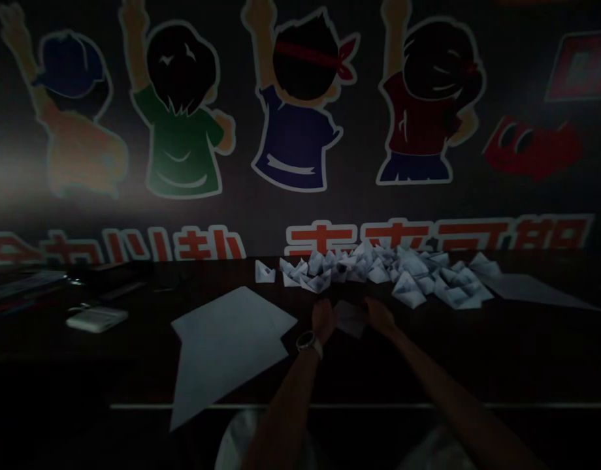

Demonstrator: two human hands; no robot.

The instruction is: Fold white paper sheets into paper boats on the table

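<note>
At the far left end of the dark bench (536,346), a stack of papers (26,286) lies by the far edge, just beside a dark flat object (107,271), with a white rectangular box (97,319) closer to the near edge. Right of these, a large angular sheet of white paper (227,349) spreads toward the near edge. Just beside it comes the left hand (324,320), with a wristwatch (309,341) on its wrist, then a small folded piece of white paper (350,318), held between that hand and the right hand (381,316); the light is too dim to tell whether the fingers pinch it or how they are set. Along the far edge, a lone paper boat (264,271) stands just left of a crowded heap of paper boats (379,271), and a flat white paper sheet (530,292) lies at the heap's right end, below a wall mural of cartoon children (295,130)
</note>
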